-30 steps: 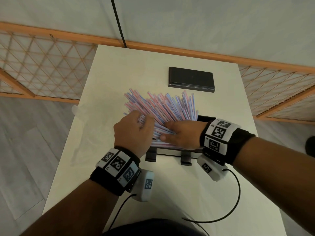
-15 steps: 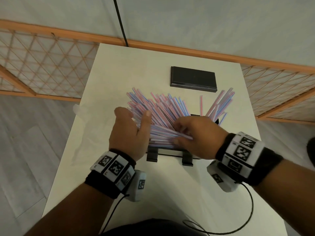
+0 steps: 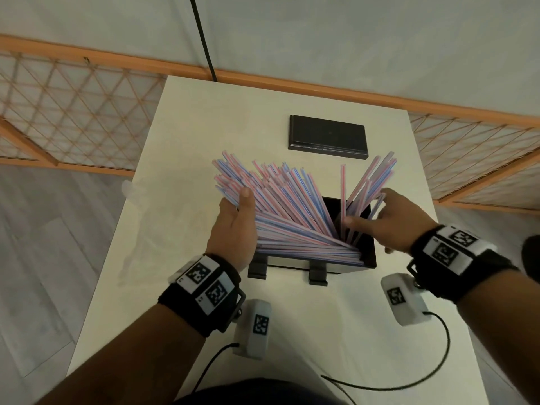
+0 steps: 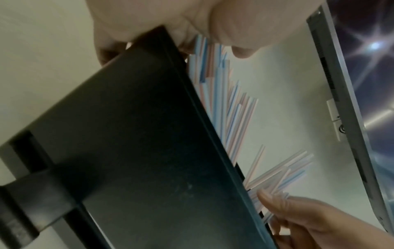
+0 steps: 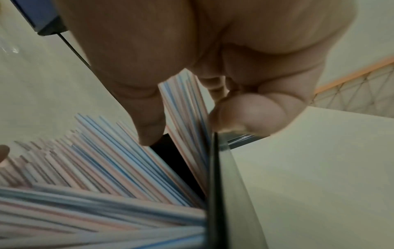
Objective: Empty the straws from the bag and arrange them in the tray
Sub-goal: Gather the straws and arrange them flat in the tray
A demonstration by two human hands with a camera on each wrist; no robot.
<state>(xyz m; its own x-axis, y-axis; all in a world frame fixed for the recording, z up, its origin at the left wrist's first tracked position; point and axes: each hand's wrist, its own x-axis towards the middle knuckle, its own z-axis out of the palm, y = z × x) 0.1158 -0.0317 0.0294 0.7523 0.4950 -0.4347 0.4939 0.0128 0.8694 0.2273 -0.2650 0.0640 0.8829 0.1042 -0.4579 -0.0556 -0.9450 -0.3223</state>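
Observation:
A black tray (image 3: 366, 260) stands mid-table with several pink-and-blue striped straws (image 3: 280, 200) fanned out of it toward the left. My left hand (image 3: 236, 200) cups the fan's left side, thumb on top and fingers underneath. My right hand (image 3: 365, 211) pinches a smaller bunch of straws (image 3: 372, 176) between thumb and fingers, leaning it against the tray's right end. Between the two bunches the tray's dark inside shows. In the right wrist view the thumb (image 5: 149, 124) and fingers bracket that bunch (image 5: 185, 107). A clear plastic bag (image 3: 137, 197) lies flat at the table's left edge.
A flat black slab (image 3: 327, 137) lies at the back of the white table (image 3: 292, 331). Orange lattice fencing (image 3: 73, 112) runs behind and beside the table. A black cable (image 3: 203, 39) hangs down the wall. Wrist-camera cables trail over the near table.
My right hand has drawn to the right, splitting a bunch of straws off the fan and tipping it rightward. My left hand slid further up the left bunch. The tray's inside now shows.

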